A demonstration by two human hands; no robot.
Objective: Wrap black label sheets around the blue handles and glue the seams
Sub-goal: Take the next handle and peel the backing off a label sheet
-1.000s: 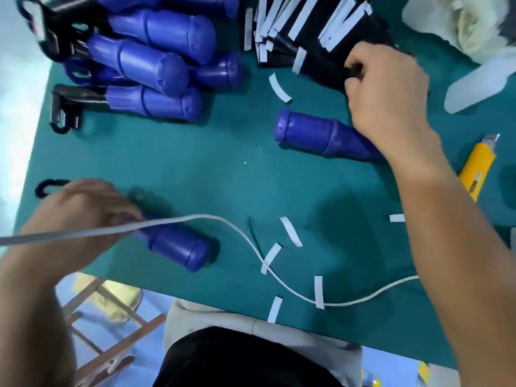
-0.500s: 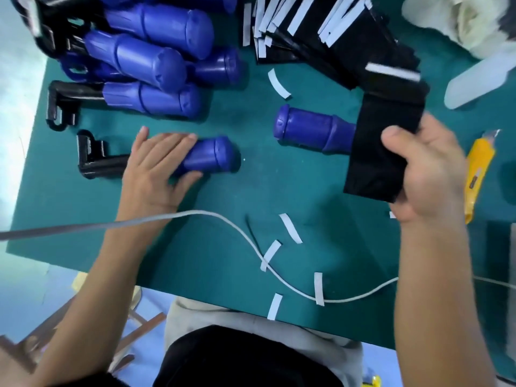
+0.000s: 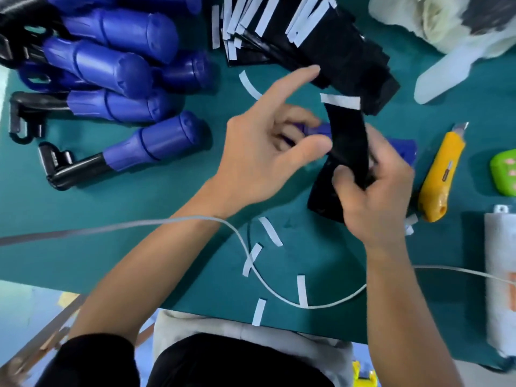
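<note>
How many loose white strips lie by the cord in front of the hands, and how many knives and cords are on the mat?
Strips: 4
Knife: 1
Cord: 1
Total: 6

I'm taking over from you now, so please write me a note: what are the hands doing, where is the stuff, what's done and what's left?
Left hand: seems to grip one end of the blue handle, index finger out; blurry.
Right hand: pinches a black sheet held across that handle.
Spare sheets at top; bare handles piled top left.
Done: sheet picked and on the handle; no wrapped handle in sight.
Left: wrap it round, glue the seam, then do the others.
</note>
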